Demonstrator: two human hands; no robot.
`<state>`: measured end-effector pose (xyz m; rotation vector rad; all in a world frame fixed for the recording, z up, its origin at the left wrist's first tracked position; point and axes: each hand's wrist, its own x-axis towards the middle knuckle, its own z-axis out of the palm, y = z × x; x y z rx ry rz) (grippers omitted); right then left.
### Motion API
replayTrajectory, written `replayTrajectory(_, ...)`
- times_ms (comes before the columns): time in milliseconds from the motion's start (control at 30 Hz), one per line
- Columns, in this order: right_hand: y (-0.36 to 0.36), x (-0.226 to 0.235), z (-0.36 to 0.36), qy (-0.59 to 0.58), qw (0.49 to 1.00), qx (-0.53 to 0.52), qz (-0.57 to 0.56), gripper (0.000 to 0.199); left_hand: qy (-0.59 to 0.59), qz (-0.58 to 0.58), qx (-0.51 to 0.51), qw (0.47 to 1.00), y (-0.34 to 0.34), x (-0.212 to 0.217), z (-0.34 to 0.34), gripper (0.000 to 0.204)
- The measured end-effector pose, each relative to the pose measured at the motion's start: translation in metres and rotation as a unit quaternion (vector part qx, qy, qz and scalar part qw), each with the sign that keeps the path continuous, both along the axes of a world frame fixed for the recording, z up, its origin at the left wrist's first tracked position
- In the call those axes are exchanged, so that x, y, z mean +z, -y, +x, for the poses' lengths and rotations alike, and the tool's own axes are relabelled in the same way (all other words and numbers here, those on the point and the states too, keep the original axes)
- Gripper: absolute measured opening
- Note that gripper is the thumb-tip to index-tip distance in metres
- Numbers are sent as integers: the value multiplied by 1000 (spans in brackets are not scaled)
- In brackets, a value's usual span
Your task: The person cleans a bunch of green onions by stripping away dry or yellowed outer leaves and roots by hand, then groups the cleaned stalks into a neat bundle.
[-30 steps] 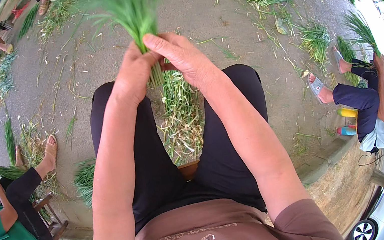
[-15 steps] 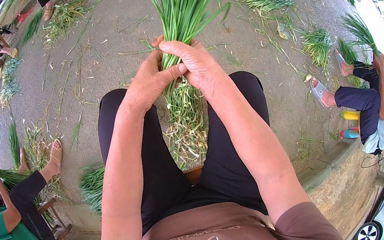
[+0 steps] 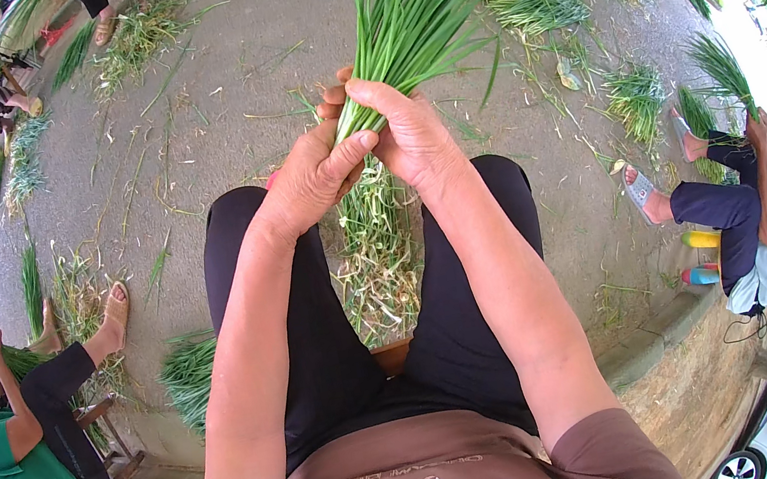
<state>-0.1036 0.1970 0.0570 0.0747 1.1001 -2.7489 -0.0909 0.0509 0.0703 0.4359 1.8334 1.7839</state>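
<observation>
Above the knees, both hands clasp 1 bunch of green chives (image 3: 412, 16).

Right hand (image 3: 407, 134) wraps the stems tight just under the fan of flat, glossy blades, probably to keep them aligned; left hand (image 3: 312, 175) closes on the stems just beside it, thumb across. Pale stringy trimmings (image 3: 377, 261) heap between the legs on rough grey pavement (image 3: 209, 106).

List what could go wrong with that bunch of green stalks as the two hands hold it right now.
1. The right hand and left hand grip the bunch of green stalks only near its base, so the fanned leaves could bend or slip loose.
2. Stalks that drop could mix into the pile of trimmings between the knees.
</observation>
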Motion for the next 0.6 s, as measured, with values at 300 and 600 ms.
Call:
replayTrajectory(300,-2,-5,-9,3,994,-75,-79,28,91,60,171,979,-2,-13,-3,77)
replayTrajectory(600,16,7,2,-16,995,-69,-74,24,257,315,260,876,-6,-30,-17,73)
